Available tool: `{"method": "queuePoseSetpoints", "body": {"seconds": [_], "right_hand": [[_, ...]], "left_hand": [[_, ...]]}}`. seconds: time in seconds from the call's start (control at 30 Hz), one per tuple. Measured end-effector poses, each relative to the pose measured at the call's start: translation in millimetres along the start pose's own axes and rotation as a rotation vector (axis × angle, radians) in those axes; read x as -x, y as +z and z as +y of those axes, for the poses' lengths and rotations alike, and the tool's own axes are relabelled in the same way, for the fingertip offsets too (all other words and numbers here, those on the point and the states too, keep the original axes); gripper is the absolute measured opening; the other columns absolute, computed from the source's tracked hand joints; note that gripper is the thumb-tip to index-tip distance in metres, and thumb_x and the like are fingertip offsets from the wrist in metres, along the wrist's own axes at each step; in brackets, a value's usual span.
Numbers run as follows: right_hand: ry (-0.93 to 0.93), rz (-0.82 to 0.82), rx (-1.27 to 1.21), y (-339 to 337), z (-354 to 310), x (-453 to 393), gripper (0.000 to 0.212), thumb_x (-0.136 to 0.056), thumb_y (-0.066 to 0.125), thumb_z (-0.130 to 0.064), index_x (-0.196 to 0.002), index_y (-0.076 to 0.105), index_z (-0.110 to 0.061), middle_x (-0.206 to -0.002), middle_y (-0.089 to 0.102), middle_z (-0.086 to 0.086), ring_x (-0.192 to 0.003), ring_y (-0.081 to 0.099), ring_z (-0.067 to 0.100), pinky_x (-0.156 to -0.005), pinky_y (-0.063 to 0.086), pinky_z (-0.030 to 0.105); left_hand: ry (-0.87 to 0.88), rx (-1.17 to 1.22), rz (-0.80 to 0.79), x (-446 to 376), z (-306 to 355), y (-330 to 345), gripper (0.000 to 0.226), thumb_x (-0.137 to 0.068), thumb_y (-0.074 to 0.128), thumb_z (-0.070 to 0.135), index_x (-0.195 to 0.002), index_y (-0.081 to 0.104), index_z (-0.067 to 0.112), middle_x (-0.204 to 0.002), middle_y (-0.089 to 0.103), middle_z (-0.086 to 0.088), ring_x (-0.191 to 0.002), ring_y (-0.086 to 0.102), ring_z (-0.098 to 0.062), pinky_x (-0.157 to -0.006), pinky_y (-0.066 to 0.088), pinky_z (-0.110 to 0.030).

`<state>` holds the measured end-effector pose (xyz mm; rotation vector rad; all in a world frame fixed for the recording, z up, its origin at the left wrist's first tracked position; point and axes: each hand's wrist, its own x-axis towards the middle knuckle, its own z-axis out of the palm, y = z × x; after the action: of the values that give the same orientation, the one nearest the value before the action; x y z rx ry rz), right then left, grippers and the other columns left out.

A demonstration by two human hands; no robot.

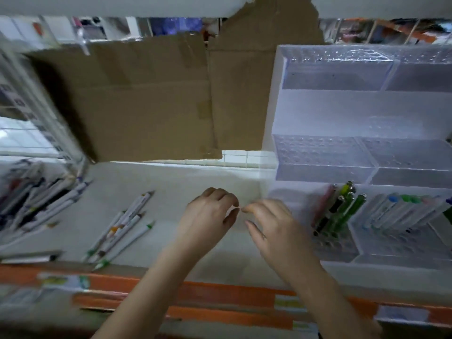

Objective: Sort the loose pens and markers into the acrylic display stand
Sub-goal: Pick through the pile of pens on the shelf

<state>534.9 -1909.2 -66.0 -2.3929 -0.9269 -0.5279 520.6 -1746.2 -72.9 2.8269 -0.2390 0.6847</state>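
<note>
My left hand [211, 214] and my right hand [269, 223] hover over the white shelf surface [171, 182], fingers curled, fingertips nearly meeting. The blur hides whether anything small is pinched between them. To the right stands the tiered clear acrylic display stand [354, 111]. Its front row holds green and pink pens [340, 209] in one compartment and white markers with coloured caps [403, 211] in the one beside it. Loose white markers [124, 223] lie in a bunch left of my hands. A bigger pile of pens and markers [34, 201] lies at the far left.
A flattened cardboard sheet [146, 99] leans against the back. A wire rack [29, 113] stands at the left. An orange-striped shelf edge [220, 299] with price labels runs along the front. The stand's upper tiers hold nothing.
</note>
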Motion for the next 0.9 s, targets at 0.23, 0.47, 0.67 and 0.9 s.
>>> {"method": "queuePoseSetpoints", "body": {"seconds": [0.23, 0.47, 0.67, 0.9], "right_hand": [[-0.096, -0.289, -0.098, 75.1, -61.3, -30.9, 0.018, -0.079, 0.061, -0.021, -0.093, 0.068, -0.013, -0.091, 0.064, 0.003, -0.087, 0.062, 0.024, -0.078, 0.046, 0.026], [-0.113, -0.391, -0.116, 156.5, -156.2, -70.2, 0.028, -0.092, 0.053, -0.026, -0.116, 0.06, -0.013, -0.119, 0.056, 0.005, -0.115, 0.048, 0.022, -0.094, 0.038, 0.029], [-0.051, -0.436, -0.162, 214.3, -231.5, -102.0, 0.026, -0.093, 0.05, -0.025, -0.115, 0.059, -0.015, -0.119, 0.056, 0.002, -0.114, 0.049, 0.019, -0.093, 0.04, 0.031], [-0.056, -0.479, -0.121, 260.0, -272.6, -159.8, 0.025, -0.095, 0.047, -0.023, -0.118, 0.056, -0.015, -0.124, 0.052, 0.0, -0.115, 0.049, 0.018, -0.088, 0.04, 0.03]], "left_hand": [[-0.252, -0.148, -0.132, 69.1, -96.1, -46.9, 0.009, -0.071, 0.073, 0.021, -0.077, 0.067, 0.017, -0.078, 0.068, -0.002, -0.075, 0.065, -0.027, -0.052, 0.05, -0.031], [-0.354, -0.283, -0.258, 135.6, -195.0, -102.9, 0.027, -0.096, 0.042, 0.036, -0.113, 0.058, 0.023, -0.113, 0.059, 0.004, -0.107, 0.052, -0.015, -0.067, 0.039, -0.026], [-0.395, -0.211, -0.176, 175.2, -285.1, -137.2, 0.022, -0.092, 0.05, 0.031, -0.102, 0.065, 0.018, -0.104, 0.064, -0.002, -0.101, 0.057, -0.022, -0.069, 0.049, -0.034], [-0.5, -0.189, -0.209, 176.9, -376.5, -160.7, 0.019, -0.091, 0.051, 0.021, -0.102, 0.063, 0.012, -0.102, 0.062, -0.006, -0.096, 0.056, -0.026, -0.067, 0.045, -0.032]]}}
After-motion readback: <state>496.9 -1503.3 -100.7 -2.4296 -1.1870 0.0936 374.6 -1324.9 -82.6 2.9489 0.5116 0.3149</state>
